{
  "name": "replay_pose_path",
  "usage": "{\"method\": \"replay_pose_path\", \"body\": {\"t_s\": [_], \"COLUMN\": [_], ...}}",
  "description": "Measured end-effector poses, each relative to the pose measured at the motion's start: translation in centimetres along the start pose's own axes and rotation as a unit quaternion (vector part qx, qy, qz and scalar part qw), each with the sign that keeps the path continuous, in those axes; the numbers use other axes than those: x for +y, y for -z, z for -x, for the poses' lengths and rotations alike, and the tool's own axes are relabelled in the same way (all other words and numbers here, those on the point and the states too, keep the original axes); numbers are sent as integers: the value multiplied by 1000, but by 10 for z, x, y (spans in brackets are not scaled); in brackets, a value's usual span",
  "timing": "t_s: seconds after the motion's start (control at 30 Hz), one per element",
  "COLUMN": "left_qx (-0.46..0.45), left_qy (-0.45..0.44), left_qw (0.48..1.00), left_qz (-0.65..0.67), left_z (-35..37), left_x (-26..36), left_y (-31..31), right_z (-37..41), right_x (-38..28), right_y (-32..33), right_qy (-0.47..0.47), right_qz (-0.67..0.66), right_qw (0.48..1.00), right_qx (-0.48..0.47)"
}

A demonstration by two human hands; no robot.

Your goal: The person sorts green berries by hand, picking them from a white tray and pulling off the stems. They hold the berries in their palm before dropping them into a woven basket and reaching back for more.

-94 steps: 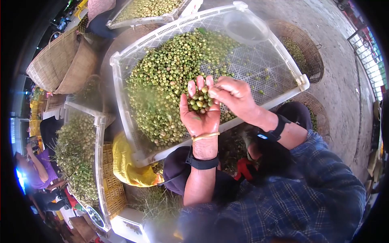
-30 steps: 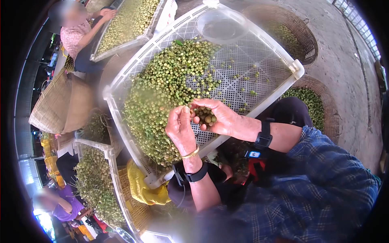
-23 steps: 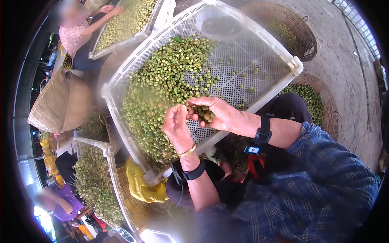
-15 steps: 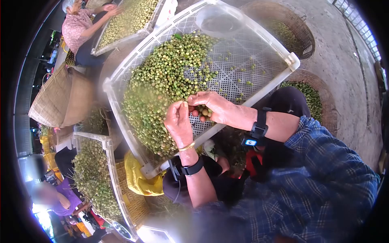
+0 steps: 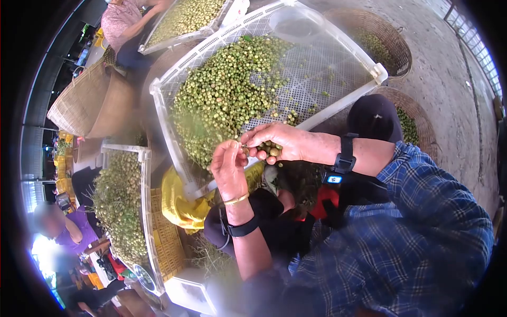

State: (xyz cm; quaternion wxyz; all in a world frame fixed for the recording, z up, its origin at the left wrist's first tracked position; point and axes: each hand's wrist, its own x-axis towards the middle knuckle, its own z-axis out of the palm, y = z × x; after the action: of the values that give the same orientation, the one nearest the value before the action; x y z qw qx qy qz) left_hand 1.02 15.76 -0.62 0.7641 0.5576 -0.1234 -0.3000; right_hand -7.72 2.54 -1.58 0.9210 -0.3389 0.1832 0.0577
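Observation:
A few small round green-brown fruits (image 5: 271, 149) lie in the curled fingers of my right hand (image 5: 288, 140), whose thumb and forefinger reach toward my left hand (image 5: 229, 168). My left fingers are pinched together, meeting the right fingertips; what is between them is too small to make out. Both hands are over the near edge of a white perforated plastic tray (image 5: 317, 87). In it a large heap of small round green fruits (image 5: 227, 87) fills the left side, with scattered ones toward the right.
Wicker baskets with green fruits (image 5: 398, 50) stand at the right on the concrete floor. A second tray (image 5: 145, 211) of stemmed fruits is at left, beside a yellow sack (image 5: 182, 203). A tall woven basket (image 5: 79, 100) leans nearby. Another person (image 5: 124, 26) works at a far tray.
The view has shifted, so the tray appears higher and slightly to the right. Both hands stay close together, now nearer the tray's front edge. The right hand still holds its fruits.

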Motion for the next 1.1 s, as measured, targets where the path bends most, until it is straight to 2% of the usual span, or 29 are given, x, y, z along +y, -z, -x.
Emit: {"method": "replay_pose_path", "body": {"t_s": [0.03, 0.17, 0.3, 0.4, 0.53, 0.57, 0.7, 0.83, 0.93, 0.97, 1.0, 1.03, 1.07, 1.1], "left_qx": [-14, 5, -13, -16, -47, -38, -33, -54, -101, -120, -146, -140, -135, -144], "left_qy": [8, 29, 1, -30, -99, -83, -191, -208, -165, -81, 14, 37, 61, 39], "left_qw": [1000, 999, 1000, 962, 949, 961, 939, 920, 855, 849, 848, 849, 850, 829], "left_qz": [1, 28, -27, -270, -296, -261, -285, -327, -481, -508, -510, -507, -505, -539], "left_z": [8, 35, 50, 55, 55, 58, 53, 54, 49, 53, 60, 65, 70, 71], "left_x": [-2, -15, -20, -15, -30, -31, -45, -38, -61, -66, -65, -69, -75, -87], "left_y": [9, 24, 24, 16, 7, 1, -11, -11, 16, 22, 21, 22, 25, 34], "right_z": [6, 16, 22, 28, 40, 43, 49, 73, 142, 173, 200, 228, 258, 287], "right_x": [6, 34, 50, 58, 58, 58, 55, 33, -8, -20, -28, -33, -34, -27], "right_y": [-5, -6, -7, -6, 2, 4, 10, 27, 41, 49, 69, 85, 93, 122], "right_qy": [-24, -53, -34, 12, 24, 29, 37, 39, 127, 169, 214, 260, 307, 344], "right_qz": [-43, -171, -87, 16, 7, -5, -81, -215, -194, -177, -173, -133, -81, -32], "right_qw": [999, 984, 995, 998, 997, 996, 990, 976, 972, 969, 961, 956, 942, 917], "right_qx": [20, -3, 31, 56, 79, 88, 108, 23, -29, 8, -9, -16, 108, 200]}}
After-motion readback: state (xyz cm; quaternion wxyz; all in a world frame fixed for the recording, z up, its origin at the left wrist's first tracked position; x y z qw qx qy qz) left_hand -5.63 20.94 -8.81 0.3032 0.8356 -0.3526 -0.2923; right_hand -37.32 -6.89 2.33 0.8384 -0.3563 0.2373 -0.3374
